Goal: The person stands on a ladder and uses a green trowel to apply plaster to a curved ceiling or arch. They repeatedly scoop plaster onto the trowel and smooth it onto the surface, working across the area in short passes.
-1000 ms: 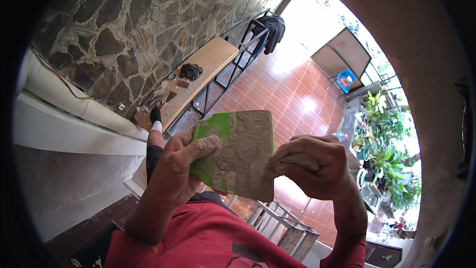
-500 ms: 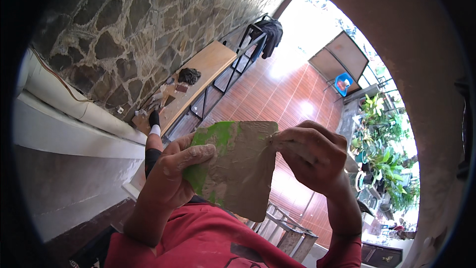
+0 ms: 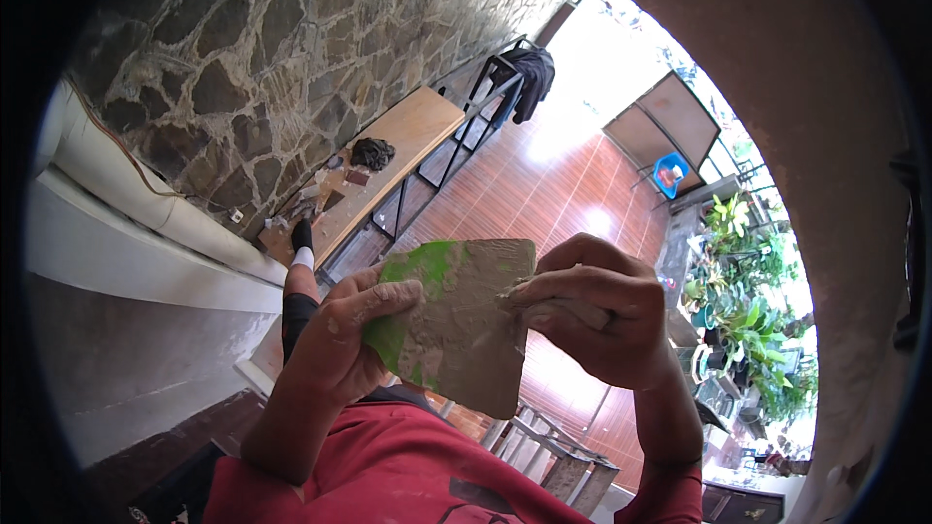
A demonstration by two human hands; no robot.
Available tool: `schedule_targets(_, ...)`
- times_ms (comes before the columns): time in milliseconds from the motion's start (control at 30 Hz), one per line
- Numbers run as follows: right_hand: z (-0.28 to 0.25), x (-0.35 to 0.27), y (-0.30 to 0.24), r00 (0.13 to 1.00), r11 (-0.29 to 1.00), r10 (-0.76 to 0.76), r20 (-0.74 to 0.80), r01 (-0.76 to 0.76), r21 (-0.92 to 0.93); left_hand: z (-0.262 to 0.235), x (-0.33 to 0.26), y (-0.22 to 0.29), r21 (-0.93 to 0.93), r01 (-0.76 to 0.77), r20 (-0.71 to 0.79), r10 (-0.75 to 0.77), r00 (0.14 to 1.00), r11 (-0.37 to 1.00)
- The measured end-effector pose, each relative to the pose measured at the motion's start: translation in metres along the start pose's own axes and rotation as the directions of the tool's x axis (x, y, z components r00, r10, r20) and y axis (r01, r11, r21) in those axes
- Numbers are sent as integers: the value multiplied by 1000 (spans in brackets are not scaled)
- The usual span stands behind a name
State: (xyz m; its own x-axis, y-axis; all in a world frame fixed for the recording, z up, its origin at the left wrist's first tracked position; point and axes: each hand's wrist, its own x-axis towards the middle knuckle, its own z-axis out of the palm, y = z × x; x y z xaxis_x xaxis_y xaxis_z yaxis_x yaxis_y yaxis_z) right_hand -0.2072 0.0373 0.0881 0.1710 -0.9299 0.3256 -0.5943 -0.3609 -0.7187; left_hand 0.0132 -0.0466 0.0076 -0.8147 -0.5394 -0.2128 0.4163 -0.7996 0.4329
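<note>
A flat green pad (image 3: 456,325), square and crusted with grey dried plaster, is held up in the air in front of the person's chest, high above the red tiled floor (image 3: 544,184). The left hand (image 3: 345,340) grips its left edge, thumb laid across the face. The right hand (image 3: 592,315) pinches the right edge with fingertips curled in. To work it well, the left hand should judgeably stay firm and steady while the right picks or rubs at the crust in small strokes, keeping the pad close to the body. Below, a long wooden surface (image 3: 383,170) stands along the stone wall (image 3: 243,58), with potted plants (image 3: 743,315) at the right.
</note>
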Motion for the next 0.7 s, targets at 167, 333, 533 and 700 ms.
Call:
schedule_targets(167,2,-7,1,995,988,-27,-91,13,-155,-4,-1,-1,-33,-29,6,29,1000,999)
schedule_targets(333,-2,-7,-1,970,999,19,-242,-25,-23,-6,-3,1,-63,-41,8,42,999,997)
schedule_targets(533,6,-2,-3,955,995,88,-283,-99,-24,-4,7,-8,-146,4,-47,-11,999,989)
schedule_targets(700,4,-5,11,980,973,20,-200,-65,-221,-5,12,-7,-92,0,-27,-2,1000,996)
